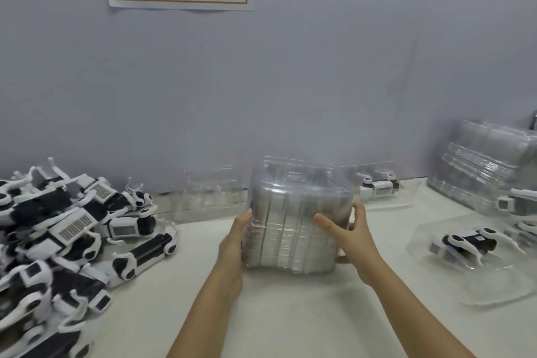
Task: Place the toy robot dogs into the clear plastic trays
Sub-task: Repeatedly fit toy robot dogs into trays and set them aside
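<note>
Clear tray stack (pixel 296 218) on edge, ribs upright; left hand (pixel 232 244) presses flat, right hand (pixel 353 237) grips it.

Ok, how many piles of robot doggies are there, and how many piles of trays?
Pile of robot dogs: 1
Tray stacks: 2, the held tray stack between left hand and right hand, and the leaning tray stack
Total: 3

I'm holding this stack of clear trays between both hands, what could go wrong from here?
1. The stack of clear trays is held just by its sides between the left hand and right hand; slick nested trays could slip or fan apart.
2. Moving it left might bump the pile of toy robot dogs and tangle their thin legs.
</note>
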`<action>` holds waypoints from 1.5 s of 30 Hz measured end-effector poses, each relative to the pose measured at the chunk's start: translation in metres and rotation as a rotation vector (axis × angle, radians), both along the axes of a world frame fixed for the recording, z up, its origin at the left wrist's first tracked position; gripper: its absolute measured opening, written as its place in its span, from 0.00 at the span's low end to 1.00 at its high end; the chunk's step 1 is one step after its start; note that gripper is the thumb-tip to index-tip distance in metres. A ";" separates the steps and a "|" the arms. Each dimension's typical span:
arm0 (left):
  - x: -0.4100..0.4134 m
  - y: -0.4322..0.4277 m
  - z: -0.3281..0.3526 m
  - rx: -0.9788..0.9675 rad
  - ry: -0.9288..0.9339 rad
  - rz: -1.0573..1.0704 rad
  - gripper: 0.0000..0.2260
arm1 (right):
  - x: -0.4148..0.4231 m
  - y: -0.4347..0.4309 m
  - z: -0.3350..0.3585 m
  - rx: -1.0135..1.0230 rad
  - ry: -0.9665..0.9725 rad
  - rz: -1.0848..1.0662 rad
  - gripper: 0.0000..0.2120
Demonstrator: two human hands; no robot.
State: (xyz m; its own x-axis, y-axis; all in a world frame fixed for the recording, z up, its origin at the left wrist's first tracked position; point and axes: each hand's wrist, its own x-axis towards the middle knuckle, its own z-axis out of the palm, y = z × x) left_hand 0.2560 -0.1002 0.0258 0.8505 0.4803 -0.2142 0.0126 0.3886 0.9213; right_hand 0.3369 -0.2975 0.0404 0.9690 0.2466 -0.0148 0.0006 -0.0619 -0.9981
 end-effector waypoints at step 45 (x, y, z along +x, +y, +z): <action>-0.037 -0.033 0.022 0.356 -0.183 0.462 0.52 | -0.020 0.018 0.074 -0.234 -0.537 -0.065 0.23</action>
